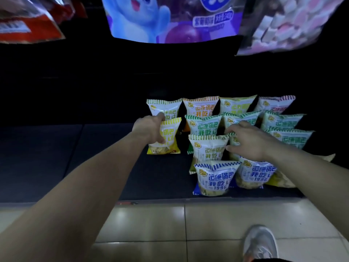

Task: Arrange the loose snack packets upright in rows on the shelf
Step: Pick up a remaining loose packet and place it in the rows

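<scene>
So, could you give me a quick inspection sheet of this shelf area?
Surface: dark shelf, low above the floor.
Job's things: snack packets upright in rows on the right side.
Clutter: nothing seen.
Hands: left hand grips the yellow packet in the leftmost column; right hand seems to pinch a half-hidden packet mid-stack.
Cables: nothing seen.
Surroundings: large snack bags hanging above, tiled floor, one shoe.

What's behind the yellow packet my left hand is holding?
A green-trimmed packet stands upright right behind the yellow packet held by the left hand. Both cover its lower half. Beyond it, the shelf is too dark to tell.
</scene>
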`<action>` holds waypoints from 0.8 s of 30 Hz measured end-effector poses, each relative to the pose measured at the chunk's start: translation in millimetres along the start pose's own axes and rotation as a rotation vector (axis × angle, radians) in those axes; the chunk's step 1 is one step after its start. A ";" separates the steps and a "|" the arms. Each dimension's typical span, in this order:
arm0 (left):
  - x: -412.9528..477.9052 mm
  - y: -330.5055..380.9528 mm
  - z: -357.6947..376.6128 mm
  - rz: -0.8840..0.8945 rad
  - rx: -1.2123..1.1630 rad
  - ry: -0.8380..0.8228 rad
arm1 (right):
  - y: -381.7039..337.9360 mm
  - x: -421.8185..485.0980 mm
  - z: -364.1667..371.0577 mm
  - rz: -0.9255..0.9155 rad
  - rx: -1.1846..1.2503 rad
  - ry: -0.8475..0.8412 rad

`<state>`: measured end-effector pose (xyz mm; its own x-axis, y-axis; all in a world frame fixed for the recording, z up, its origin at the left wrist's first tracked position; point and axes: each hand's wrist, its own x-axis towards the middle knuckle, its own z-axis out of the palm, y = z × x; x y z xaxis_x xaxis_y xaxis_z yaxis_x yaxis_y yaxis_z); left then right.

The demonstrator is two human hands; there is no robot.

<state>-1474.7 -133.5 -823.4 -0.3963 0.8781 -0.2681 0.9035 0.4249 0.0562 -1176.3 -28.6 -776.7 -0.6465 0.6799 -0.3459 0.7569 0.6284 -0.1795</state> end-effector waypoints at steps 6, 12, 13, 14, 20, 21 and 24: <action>25.4 5.3 16.5 -0.006 -0.079 -0.020 | -5.5 13.3 2.1 -0.035 -0.037 -0.012; 29.1 -1.4 23.3 0.014 -0.203 -0.018 | -12.9 19.0 3.5 -0.053 -0.088 0.010; 29.1 -1.9 24.7 0.032 -0.201 -0.005 | -13.9 19.4 3.5 -0.056 -0.093 0.006; 29.4 -2.1 25.3 0.041 -0.188 0.011 | -14.7 20.0 3.6 -0.055 -0.096 0.003; 26.8 1.9 27.2 0.039 -0.061 0.060 | -21.5 21.3 3.1 -0.061 -0.131 -0.017; 25.4 2.4 27.1 0.041 -0.042 0.075 | -23.4 21.8 2.8 -0.060 -0.134 -0.012; 17.5 3.1 18.9 0.042 -0.029 0.076 | -29.6 22.6 0.1 -0.065 -0.148 0.006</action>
<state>-1475.8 -120.9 -846.1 -0.3707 0.9088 -0.1916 0.9147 0.3930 0.0943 -1213.3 -31.9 -779.3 -0.6946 0.6379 -0.3326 0.6914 0.7196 -0.0640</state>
